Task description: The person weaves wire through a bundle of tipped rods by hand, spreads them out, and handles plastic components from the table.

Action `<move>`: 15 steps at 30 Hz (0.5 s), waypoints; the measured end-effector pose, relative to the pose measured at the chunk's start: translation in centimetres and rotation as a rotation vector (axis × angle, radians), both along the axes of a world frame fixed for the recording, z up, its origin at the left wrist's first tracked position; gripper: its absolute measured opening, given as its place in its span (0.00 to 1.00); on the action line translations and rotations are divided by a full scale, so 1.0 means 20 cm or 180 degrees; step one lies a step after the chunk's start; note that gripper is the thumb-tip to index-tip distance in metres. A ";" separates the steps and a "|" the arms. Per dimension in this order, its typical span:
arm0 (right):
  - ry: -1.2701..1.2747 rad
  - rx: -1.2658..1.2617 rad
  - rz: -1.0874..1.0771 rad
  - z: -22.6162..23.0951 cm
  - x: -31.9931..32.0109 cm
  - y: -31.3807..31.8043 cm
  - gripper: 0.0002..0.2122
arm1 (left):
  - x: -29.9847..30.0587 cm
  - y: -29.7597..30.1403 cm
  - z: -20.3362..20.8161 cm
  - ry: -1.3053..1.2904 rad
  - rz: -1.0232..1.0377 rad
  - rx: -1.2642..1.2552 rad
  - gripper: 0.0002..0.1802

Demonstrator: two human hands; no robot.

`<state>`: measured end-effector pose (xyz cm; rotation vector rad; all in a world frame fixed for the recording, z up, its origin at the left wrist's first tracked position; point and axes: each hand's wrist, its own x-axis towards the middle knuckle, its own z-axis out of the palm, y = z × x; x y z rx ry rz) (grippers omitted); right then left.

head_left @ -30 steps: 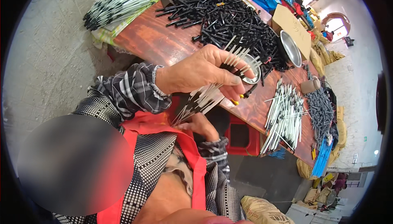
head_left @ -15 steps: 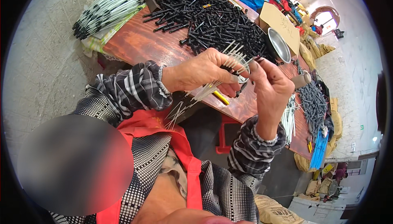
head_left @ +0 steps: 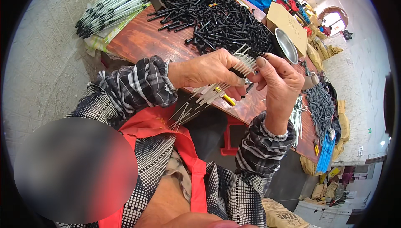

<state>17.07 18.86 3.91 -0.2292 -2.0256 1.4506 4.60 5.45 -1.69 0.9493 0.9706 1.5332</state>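
- The left hand [head_left: 209, 67] is clamped round a fanned bundle of thin white plastic rods with black tips [head_left: 217, 88], held in the air just off the near edge of the reddish-brown wooden worktop [head_left: 142, 40].
- The right hand [head_left: 280, 82] has its fingertips pinched together at the top of the fan; I'd guess on a single rod, though the view is too crowded there to be sure.
- The bundle splays loosely below the left palm, so a slackened grip could let rods slide out onto the red apron [head_left: 158, 132] or down to the floor.
- A sideways tug by the right hand may drag neighbouring rods out with it, since they lie packed tight.
- The big heap of black plastic tubes [head_left: 217, 11] spreads over the far half of the worktop; an elbow swing that way could scatter it.
- The round metal bowl [head_left: 286, 44] stands near the right edge, just beyond the right fingers, and could be knocked.
- Bare wood lies along the near-left stretch of the worktop, between the heap and the bundled white and black rods [head_left: 110, 9] at the left corner; that looks the freest room.
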 end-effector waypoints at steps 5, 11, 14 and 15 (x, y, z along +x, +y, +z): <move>-0.0068 -0.0110 0.0106 0.02 0.00 0.01 0.07 | 0.02 0.02 0.00 -0.0084 0.0106 0.0047 0.14; 0.0115 0.0125 0.0247 -0.01 0.01 0.02 0.07 | 0.03 0.01 0.02 0.0160 0.0085 -0.0020 0.14; 0.0053 0.0016 0.0184 0.00 0.03 0.02 0.07 | 0.03 0.03 0.00 0.0379 0.0021 -0.0037 0.13; 0.0065 0.0019 0.0117 0.00 0.03 0.03 0.07 | 0.03 0.05 -0.01 0.0417 -0.0005 0.0008 0.13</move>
